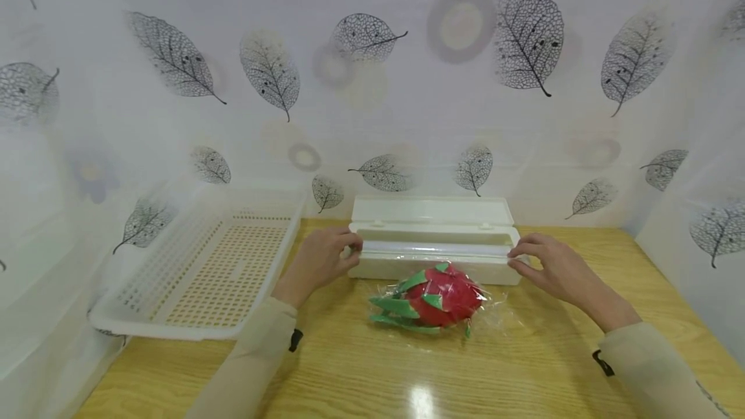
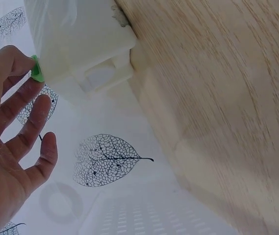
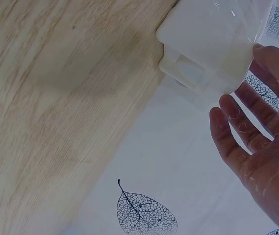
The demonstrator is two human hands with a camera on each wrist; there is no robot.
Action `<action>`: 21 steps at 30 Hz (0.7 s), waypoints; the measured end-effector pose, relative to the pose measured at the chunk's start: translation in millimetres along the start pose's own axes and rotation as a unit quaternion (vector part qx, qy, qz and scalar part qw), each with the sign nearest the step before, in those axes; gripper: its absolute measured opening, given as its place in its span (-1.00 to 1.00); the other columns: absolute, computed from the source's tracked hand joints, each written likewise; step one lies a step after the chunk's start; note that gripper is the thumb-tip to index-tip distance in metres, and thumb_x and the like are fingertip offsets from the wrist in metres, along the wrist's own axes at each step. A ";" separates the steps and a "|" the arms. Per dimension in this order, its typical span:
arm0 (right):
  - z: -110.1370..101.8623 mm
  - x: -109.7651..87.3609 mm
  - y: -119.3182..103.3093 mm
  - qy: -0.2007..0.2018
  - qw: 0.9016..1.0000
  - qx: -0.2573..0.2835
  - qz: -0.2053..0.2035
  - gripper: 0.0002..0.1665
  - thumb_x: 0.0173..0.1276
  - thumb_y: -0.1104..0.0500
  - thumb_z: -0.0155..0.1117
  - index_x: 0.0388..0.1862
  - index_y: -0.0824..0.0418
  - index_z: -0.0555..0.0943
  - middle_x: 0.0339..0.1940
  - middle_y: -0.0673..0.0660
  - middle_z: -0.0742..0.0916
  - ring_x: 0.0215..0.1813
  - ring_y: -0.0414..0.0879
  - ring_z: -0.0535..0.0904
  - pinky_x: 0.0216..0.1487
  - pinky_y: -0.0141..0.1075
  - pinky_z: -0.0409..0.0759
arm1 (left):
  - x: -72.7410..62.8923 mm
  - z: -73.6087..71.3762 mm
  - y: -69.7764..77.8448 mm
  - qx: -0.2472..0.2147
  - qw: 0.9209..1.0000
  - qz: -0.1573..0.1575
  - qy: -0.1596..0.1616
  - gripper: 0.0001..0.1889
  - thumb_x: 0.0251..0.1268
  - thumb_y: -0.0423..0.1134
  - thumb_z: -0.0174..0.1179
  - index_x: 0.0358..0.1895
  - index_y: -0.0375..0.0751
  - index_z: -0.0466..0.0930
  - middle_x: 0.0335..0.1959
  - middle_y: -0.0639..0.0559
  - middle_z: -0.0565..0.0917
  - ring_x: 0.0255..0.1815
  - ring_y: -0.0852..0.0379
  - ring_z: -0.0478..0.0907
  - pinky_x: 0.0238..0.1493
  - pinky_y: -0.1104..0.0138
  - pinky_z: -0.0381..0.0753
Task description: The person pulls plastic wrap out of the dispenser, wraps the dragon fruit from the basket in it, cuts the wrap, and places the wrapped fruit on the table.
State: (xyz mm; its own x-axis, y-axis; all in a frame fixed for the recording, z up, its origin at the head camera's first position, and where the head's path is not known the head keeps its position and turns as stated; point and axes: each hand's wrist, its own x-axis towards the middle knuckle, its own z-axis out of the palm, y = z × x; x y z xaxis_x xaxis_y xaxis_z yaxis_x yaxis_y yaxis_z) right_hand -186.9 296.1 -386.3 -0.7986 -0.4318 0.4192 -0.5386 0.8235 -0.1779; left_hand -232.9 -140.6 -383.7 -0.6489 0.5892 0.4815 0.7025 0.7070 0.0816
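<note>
A long white cling film dispenser box (image 1: 384, 269) stands with its lid (image 1: 431, 211) raised. A roll of clear cling film (image 1: 431, 249) lies inside. At the box's left end my left hand (image 1: 327, 257) pinches a small green slider (image 2: 37, 69) between thumb and index finger; its other fingers are loosely bent. My right hand (image 1: 550, 264) is at the right end, thumb and index finger pinching the film's edge at the box corner, as the right wrist view shows. In front of the box lies a red dragon fruit (image 1: 454, 293) with green scales, wrapped in clear film.
A white perforated plastic basket (image 1: 264, 270) stands on the left of the wooden table (image 1: 465, 380). Behind and at both sides hangs a pale cloth (image 1: 396, 115) with a leaf print.
</note>
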 end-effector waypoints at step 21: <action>1.0 0.3 0.9 0.005 1.000 0.002 -0.006 -0.90 0.21 0.25 0.52 -0.30 0.10 0.78 -0.23 0.06 0.75 -0.18 0.05 0.72 -0.19 -0.01 0.69 | -5.9 -3.1 4.2 0.062 0.998 -0.033 0.005 -0.94 0.20 -0.24 0.38 -0.30 0.05 0.76 -0.36 0.20 0.75 -0.51 0.21 0.57 -0.52 0.44 0.39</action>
State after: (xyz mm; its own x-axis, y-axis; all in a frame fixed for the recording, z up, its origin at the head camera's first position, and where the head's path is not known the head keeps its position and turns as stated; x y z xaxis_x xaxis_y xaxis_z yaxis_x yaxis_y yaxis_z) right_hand -187.9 296.4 -387.2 -0.7899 -0.4378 0.4293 -0.5487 0.8173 -0.1761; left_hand -225.2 -142.4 -383.4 -0.6884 0.5364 0.4882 0.6166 0.7873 0.0044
